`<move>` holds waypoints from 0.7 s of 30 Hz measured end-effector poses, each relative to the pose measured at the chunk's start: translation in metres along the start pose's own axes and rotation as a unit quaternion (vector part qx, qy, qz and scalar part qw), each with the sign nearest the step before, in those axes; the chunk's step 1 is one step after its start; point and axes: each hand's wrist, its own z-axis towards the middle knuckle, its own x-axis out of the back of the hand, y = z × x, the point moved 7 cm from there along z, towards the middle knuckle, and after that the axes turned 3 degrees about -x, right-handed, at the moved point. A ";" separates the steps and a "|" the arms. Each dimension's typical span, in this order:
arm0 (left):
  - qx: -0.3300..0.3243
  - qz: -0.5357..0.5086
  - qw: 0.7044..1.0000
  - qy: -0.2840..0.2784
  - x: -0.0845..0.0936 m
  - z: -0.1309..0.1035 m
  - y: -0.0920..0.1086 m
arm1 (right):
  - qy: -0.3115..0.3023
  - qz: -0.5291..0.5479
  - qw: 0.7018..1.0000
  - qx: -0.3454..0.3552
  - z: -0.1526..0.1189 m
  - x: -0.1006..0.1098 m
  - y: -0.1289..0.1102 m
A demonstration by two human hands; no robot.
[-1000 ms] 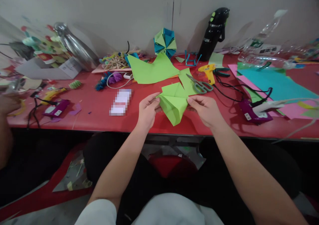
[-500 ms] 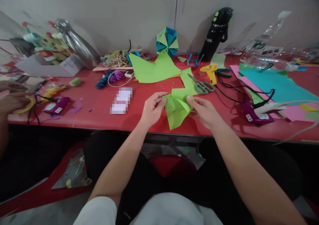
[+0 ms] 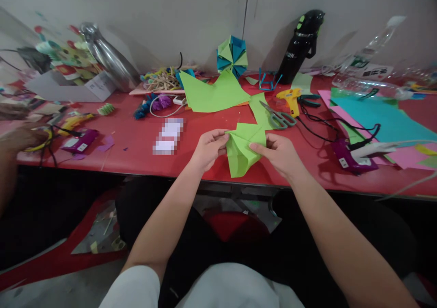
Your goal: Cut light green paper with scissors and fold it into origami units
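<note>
Tabletop, seen from above. At far left, a co-worker's hand (image 3: 29, 137) is at a yellow loop (image 3: 50, 140), with a purple block (image 3: 80, 142) just beside it. Behind stands a pale box (image 3: 64, 89) filled with small figures (image 3: 64, 60); a steel jug (image 3: 111, 60) leans behind its right end. The red tabletop (image 3: 133, 135) continues rightward, bearing a blue-and-purple fuzzy bundle (image 3: 160, 102), a pile of thin sticks (image 3: 165, 81) and, nearer the front edge, a blurred pale rectangle (image 3: 168, 136).

At centre, the left hand (image 3: 212, 149) pinches the left edge of the folded green paper (image 3: 243, 155) between thumb and fingers. The paper lies between the two hands near the front edge, its lower corner pointing down and its surface creased. Behind it are a large green sheet (image 3: 215, 92) and, against the wall, a blue-and-green folded ball (image 3: 232, 55). The right hand (image 3: 280, 153) grips the right side of the paper, its thumb laid across the front.

Farther right, open scissors (image 3: 280, 120) rest partly over a smaller green piece (image 3: 258, 108), near a yellow glue gun (image 3: 290, 99). A black flask (image 3: 298, 53) stands tilted behind. At far right are a second purple block (image 3: 353, 158), a blue sheet (image 3: 378, 112) over pink ones, and clear plastic bottles (image 3: 372, 86).
</note>
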 end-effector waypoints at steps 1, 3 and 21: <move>0.001 -0.006 1.000 0.004 0.001 0.000 0.000 | 0.000 -0.005 1.000 0.000 0.000 0.000 0.000; -0.003 -0.015 1.000 0.010 0.003 0.001 -0.001 | -0.004 -0.010 1.000 0.001 -0.001 -0.001 -0.001; -0.122 0.120 0.985 0.008 -0.014 -0.006 0.011 | 0.036 0.118 0.988 -0.090 -0.007 -0.013 0.012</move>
